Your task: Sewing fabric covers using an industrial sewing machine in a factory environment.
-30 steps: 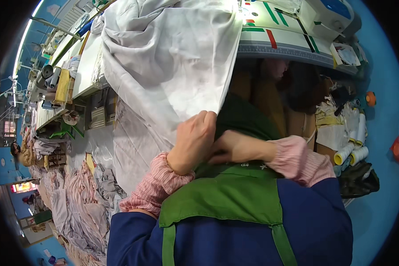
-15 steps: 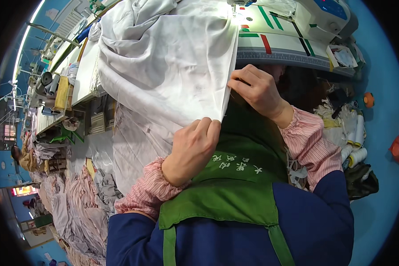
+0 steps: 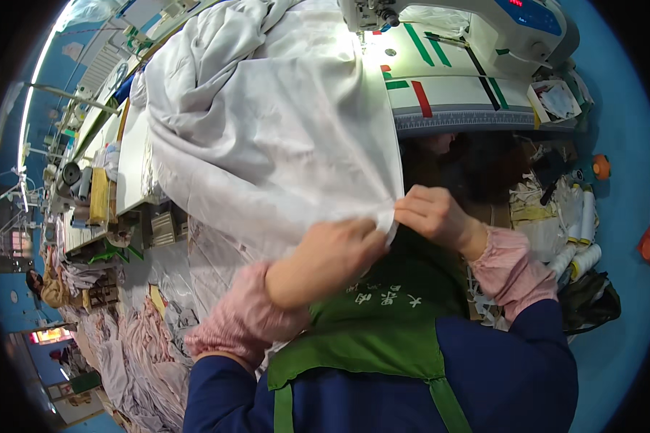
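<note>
A large piece of white fabric drapes from the sewing machine down toward my lap. Its right edge runs from beneath the lit needle area to my fingers. My right hand pinches that edge between thumb and fingertips. Close by on the left, my left hand is curled over the lower part of the fabric, with its fingers closed on it; motion blurs this hand a little. A small folded corner of the cloth sticks out between the two hands. Below them lies my green apron.
The machine table carries a ruler strip and coloured tape marks. A small box sits at its right end, with thread spools lower down. Heaped pale garments lie at left, near another work table.
My right hand has slid down the fabric edge toward me and now sits beside my left hand. The left hand has shifted slightly right and nearer. The machine head shows more fully.
</note>
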Motion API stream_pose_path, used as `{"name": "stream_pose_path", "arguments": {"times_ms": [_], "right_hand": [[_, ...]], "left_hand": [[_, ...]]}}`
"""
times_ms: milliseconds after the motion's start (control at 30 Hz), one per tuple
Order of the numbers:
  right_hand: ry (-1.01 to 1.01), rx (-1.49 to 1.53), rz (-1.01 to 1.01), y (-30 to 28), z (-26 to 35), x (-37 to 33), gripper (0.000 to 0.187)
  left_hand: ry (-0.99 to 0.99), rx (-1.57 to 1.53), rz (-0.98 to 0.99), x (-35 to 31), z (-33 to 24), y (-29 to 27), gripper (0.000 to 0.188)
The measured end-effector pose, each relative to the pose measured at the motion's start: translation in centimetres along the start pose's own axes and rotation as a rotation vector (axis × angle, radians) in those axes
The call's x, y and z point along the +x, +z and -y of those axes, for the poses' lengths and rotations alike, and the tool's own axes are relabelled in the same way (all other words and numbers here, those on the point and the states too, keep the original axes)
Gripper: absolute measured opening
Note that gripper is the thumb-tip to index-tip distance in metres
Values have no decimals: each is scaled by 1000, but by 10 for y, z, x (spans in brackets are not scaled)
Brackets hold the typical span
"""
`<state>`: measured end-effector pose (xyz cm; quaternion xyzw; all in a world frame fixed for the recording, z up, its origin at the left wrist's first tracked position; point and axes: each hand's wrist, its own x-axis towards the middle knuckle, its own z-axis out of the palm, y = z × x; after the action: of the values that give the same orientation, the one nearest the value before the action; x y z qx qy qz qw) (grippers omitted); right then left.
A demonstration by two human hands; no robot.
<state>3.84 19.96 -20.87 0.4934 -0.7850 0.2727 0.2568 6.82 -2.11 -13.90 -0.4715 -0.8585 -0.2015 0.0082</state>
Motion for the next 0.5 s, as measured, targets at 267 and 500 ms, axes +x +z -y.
{"name": "stream_pose_path", "arguments": {"times_ms": [267,500], "right_hand": [[249,94,-4,20,-16,-25,13],[261,98,-74,29,-60,-12,15]], "left_hand": [[-60,328,-237,117,187,32,39],[-109,260,-250,142,237,30,38]]}}
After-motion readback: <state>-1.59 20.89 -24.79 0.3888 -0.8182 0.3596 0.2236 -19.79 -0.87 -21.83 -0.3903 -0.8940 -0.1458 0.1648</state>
